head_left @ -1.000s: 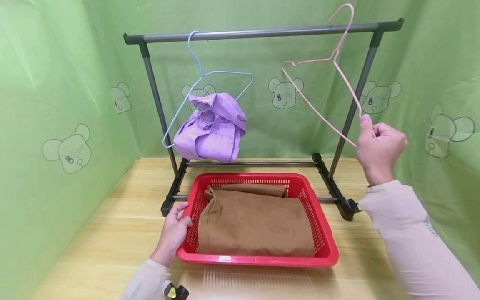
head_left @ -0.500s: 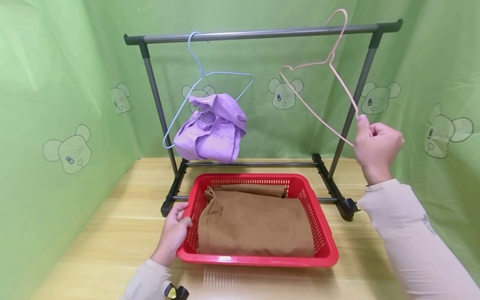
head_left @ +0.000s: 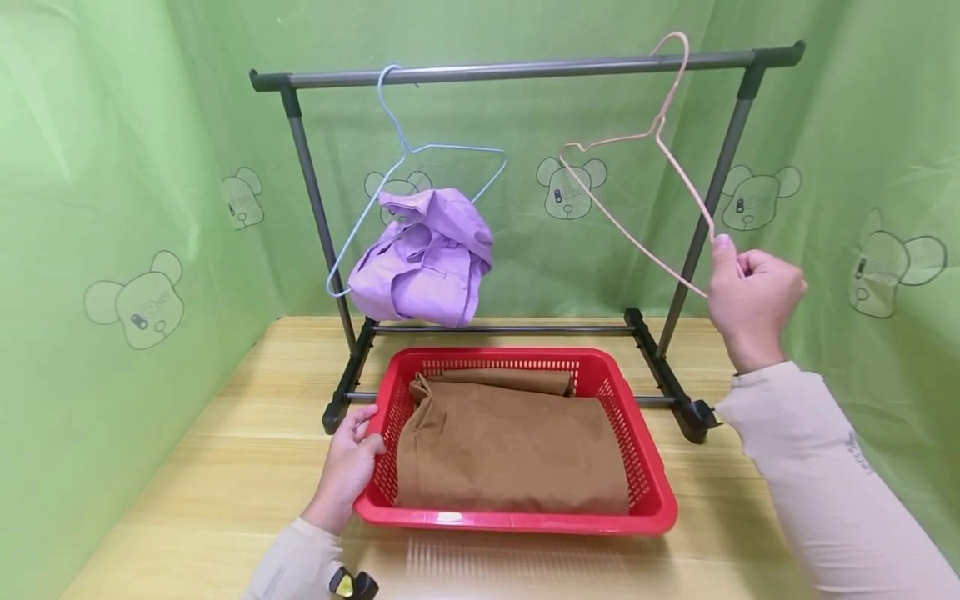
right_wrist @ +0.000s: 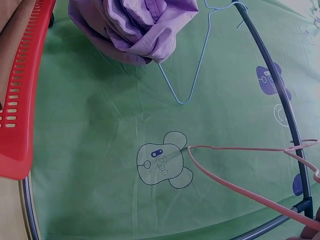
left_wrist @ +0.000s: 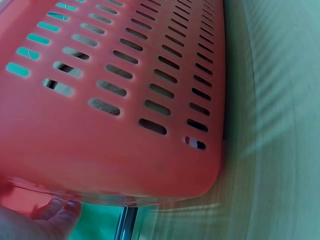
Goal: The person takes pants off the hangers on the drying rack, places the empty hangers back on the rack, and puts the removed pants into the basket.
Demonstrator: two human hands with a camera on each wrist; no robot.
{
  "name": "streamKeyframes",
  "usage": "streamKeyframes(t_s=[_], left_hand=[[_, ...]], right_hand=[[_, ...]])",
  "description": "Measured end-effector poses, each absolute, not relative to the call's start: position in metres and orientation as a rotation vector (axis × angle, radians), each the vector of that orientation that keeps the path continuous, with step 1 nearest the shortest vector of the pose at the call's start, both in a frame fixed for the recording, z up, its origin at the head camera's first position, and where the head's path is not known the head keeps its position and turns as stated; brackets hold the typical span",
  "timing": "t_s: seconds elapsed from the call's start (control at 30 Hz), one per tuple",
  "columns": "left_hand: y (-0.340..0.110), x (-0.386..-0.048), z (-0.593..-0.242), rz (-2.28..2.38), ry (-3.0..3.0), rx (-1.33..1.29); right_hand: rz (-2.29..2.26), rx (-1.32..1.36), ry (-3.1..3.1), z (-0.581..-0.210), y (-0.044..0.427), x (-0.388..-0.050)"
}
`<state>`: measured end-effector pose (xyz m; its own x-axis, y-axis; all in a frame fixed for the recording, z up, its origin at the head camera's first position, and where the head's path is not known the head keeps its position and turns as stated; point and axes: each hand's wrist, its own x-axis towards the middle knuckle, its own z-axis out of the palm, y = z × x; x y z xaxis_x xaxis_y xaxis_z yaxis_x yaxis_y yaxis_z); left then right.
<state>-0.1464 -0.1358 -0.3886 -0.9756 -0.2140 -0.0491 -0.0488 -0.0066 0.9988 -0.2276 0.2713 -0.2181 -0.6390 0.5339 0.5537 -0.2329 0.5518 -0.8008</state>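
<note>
My right hand [head_left: 753, 304] pinches the lower right corner of a pink wire hanger [head_left: 679, 172]. The hanger's hook reaches over the rack's top rail [head_left: 517, 71], its tip passing behind it; whether it rests on the rail I cannot tell. Gripping the left rim of a red plastic basket [head_left: 517, 522] is my left hand [head_left: 347, 475], thumb on top; its fingertips [left_wrist: 72, 207] also show in the left wrist view. Folded brown cloth [head_left: 517, 450] lies in the basket. On the rail's left part hangs a blue hanger [head_left: 465, 147] bearing a bunched purple garment [head_left: 423, 275].
The dark metal rack stands behind the basket, its black right foot [head_left: 671, 379] beside the basket's far right corner. Green fabric walls [head_left: 135, 433] with bear drawings enclose the left, back and right. A pale wooden surface [head_left: 202, 500] lies underneath.
The pink hanger has come down and slightly left with my right hand, its hook dropping from above the rail to closely over it. My left hand and the basket stay put.
</note>
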Motion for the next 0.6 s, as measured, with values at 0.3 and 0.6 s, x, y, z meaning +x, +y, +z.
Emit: streamKeyframes(t_s=[0.3,0.6], left_hand=[[-0.137,-0.146,-0.387,-2.129,-2.131,0.287],[-0.136,-0.147,-0.389,-2.136,-2.117,0.287]], right_hand=[[1.200,-0.220,-1.935,-0.208,0.255,-0.211],[1.180,-0.247,-1.978,-0.228,0.279,-0.238]])
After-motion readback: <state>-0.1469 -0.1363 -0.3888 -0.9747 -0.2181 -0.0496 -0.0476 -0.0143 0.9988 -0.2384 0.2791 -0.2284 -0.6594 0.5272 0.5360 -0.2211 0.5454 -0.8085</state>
